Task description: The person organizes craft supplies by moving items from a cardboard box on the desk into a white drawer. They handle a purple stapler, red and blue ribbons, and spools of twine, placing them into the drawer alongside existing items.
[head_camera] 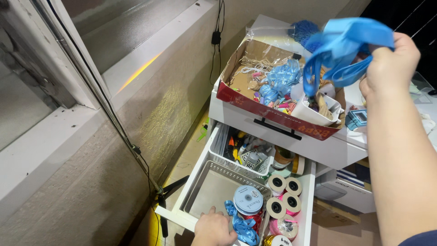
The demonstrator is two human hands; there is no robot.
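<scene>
My right hand is raised at the upper right, its fingers closed around a bunch of bright blue ribbon that hangs over the red cardboard box. My left hand rests at the bottom on the front rim of a grey mesh basket in the open white drawer. A blue ribbon spool and a loose curl of blue ribbon lie right beside that hand.
Several ribbon rolls fill the drawer's right side; a white basket of bottles sits behind. The box on the white cabinet holds light blue ribbon and small bits. A beige wall and cables run along the left.
</scene>
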